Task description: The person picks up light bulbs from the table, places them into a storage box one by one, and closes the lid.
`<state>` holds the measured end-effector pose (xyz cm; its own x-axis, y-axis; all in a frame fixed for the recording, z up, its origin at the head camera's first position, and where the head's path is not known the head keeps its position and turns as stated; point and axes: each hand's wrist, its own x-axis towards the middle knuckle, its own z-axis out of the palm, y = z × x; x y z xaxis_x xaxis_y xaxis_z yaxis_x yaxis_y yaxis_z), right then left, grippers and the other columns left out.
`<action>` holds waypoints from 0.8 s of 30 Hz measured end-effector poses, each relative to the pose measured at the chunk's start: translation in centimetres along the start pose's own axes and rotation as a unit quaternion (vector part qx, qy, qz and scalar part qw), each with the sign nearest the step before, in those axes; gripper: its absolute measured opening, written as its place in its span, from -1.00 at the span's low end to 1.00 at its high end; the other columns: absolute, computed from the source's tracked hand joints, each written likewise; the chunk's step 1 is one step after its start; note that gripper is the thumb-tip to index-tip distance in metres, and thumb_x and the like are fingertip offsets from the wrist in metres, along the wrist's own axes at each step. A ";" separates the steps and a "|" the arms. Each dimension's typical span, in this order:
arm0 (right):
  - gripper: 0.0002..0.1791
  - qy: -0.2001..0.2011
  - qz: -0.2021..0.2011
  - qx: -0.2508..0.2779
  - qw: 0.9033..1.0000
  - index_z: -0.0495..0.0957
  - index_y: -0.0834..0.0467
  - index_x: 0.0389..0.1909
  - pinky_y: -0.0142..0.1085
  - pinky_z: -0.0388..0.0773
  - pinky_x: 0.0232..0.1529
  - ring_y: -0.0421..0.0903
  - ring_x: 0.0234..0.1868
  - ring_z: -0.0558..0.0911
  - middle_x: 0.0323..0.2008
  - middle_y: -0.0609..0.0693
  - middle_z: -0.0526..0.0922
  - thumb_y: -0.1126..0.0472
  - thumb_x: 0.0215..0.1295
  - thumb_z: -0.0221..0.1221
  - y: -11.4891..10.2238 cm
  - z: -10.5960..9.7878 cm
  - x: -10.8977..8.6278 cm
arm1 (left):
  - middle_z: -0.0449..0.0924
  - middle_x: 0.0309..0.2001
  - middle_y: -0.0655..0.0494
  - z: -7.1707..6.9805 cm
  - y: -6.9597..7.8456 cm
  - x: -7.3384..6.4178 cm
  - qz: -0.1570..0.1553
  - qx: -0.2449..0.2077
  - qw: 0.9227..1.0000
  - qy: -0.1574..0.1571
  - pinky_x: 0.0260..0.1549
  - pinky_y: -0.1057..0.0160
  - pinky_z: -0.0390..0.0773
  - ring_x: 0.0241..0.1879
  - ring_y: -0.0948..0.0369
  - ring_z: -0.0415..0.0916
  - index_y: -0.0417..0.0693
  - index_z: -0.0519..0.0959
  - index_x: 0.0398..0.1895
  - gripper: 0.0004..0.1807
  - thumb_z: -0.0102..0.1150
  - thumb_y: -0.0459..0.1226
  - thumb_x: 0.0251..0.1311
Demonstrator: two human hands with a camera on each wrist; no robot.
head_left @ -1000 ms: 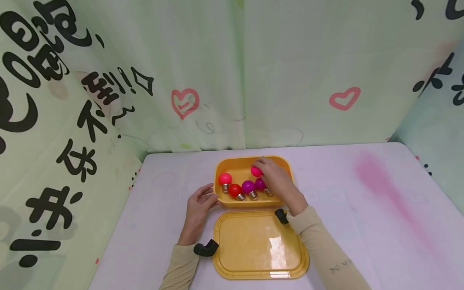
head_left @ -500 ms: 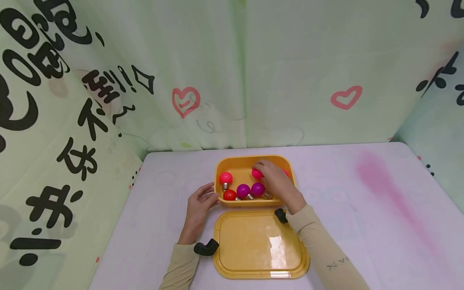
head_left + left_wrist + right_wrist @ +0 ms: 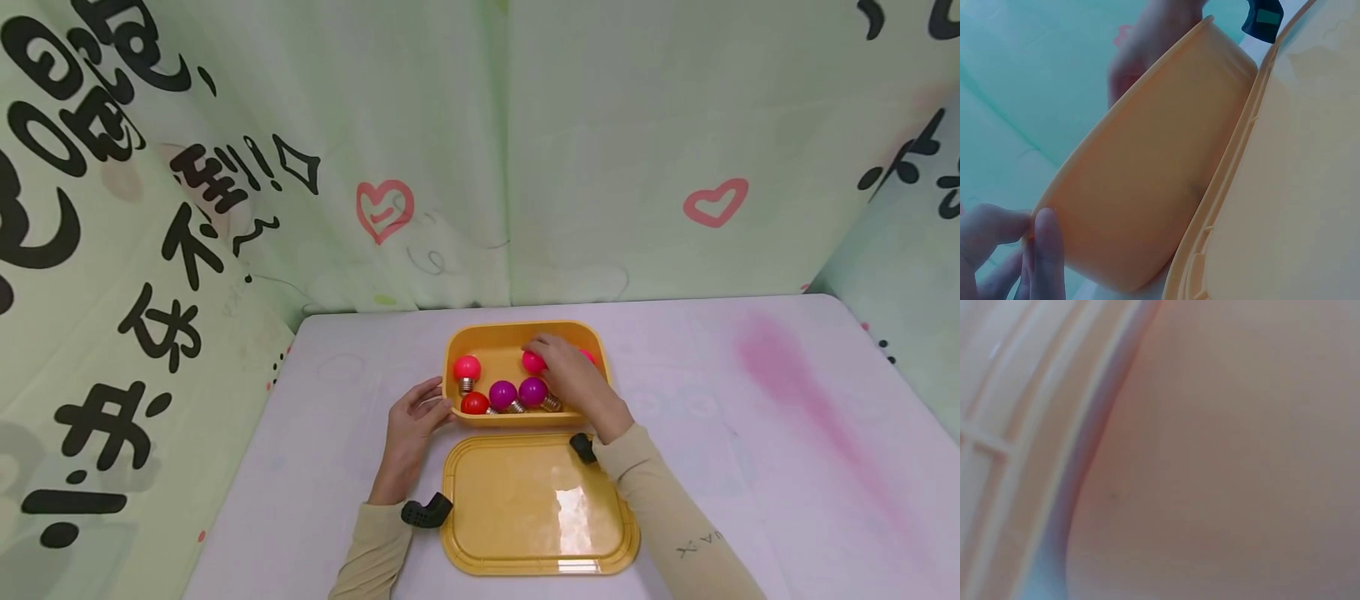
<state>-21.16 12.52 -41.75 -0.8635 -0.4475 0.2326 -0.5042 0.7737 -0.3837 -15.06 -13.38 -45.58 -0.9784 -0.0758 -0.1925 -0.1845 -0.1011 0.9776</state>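
Note:
An orange-yellow plastic box (image 3: pixel 491 336) holds several toy light bulbs with silver screw bases. My left hand (image 3: pixel 411 421) pinches the box's left rim between thumb and fingers, as the left wrist view also shows at the box wall (image 3: pixel 1141 162). Inside, the fingers of my right hand (image 3: pixel 573 377) are curled round a pink light bulb (image 3: pixel 532 362); its base is hidden. Along the near side lie a red bulb (image 3: pixel 474 403), a purple bulb (image 3: pixel 503 393) and a second purple bulb (image 3: pixel 533 391). Another pink bulb (image 3: pixel 467 367) stands out at left, and one (image 3: pixel 588 356) peeks from behind the right hand.
The matching yellow lid (image 3: pixel 517 508) lies flat on the white-covered table (image 3: pixel 750 467), right in front of the box. Below the right forearm its right edge is partly covered. A pale green curtain (image 3: pixel 600 125) closes off the back. Black wrist cameras (image 3: pixel 427 512) sit at both cuffs.
The red and purple bulbs have shifted left along the near side. The held pink bulb has moved slightly toward me, and another pink bulb now shows at right. The left hand stays put.

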 end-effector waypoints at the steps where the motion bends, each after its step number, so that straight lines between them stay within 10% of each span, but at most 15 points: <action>1: -0.54 0.000 0.001 -0.003 1.000 0.54 0.33 0.14 0.01 0.53 0.23 0.18 0.14 0.55 0.11 0.23 0.55 0.46 0.19 0.31 0.0 0.0 -0.1 | 0.52 0.14 -0.09 0.0 0.0 0.0 -0.001 0.002 1.000 0.000 -0.09 0.30 0.69 -0.04 0.12 0.62 -0.07 0.49 0.25 -0.51 0.31 -0.33 0.24; 24: -0.56 0.033 -0.012 -0.019 0.999 0.55 0.35 0.09 -0.05 0.61 0.12 0.15 0.12 0.51 0.05 0.20 0.57 0.34 0.20 0.35 -0.6 -2.8 -2.0 | 0.51 0.15 -0.09 0.0 0.4 0.0 0.000 0.012 1.000 0.003 -0.10 0.31 0.69 -0.03 0.11 0.61 -0.07 0.49 0.26 -0.51 0.30 -0.33 0.25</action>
<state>-19.08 14.18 -39.48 -0.8476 -0.4370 0.3009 -0.5238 0.7794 -0.3438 -15.11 -13.41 -45.17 -0.9777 -0.0821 -0.1934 -0.1872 -0.0770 0.9793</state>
